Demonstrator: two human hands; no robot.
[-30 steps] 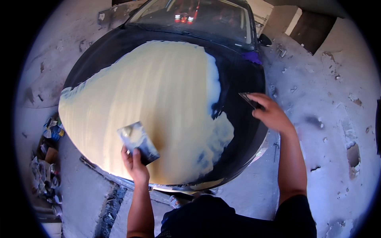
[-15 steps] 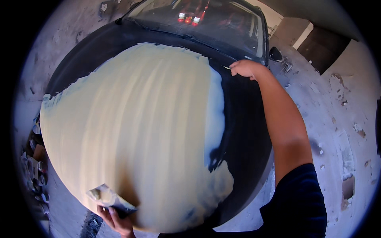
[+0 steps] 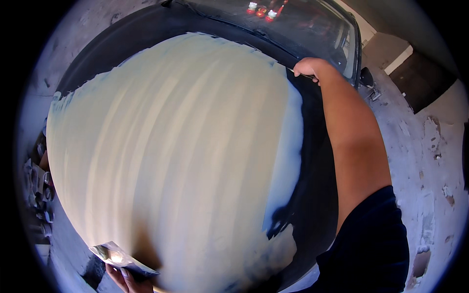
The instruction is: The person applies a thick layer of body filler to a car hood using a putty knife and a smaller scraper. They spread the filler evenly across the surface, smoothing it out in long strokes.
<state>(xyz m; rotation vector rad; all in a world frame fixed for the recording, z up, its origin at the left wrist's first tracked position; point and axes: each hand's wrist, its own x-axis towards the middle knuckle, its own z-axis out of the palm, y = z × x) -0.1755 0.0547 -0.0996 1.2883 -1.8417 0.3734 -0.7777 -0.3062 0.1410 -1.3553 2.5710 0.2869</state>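
Note:
A dark car hood (image 3: pixel 317 190) spreads before me, mostly coated with cream-coloured body filler (image 3: pixel 185 161) in long streaks. My right hand (image 3: pixel 309 67) reaches to the hood's far right, near the windshield. Its fingers are closed round a thin, flat spreader (image 3: pixel 291 70), seen nearly edge-on at the filler's far right corner. At the near left, my left hand (image 3: pixel 128 280) grips a shiny metal plate (image 3: pixel 116 256) with a pale smear on it. The plate is held over the hood's front edge, and part of that hand falls below the picture.
Beyond the hood lies the windshield (image 3: pixel 312 29), with small red and white ornaments (image 3: pixel 261 10) behind it. A side mirror (image 3: pixel 366 77) juts out at the right. Cans and clutter (image 3: pixel 40 190) stand at the far left. The floor (image 3: pixel 420 166) is stained and patchy.
My right hand has come nearer the filler's far right corner, bringing the spreader to it. The view has shifted, and the plate in my left hand appears lower and further left.

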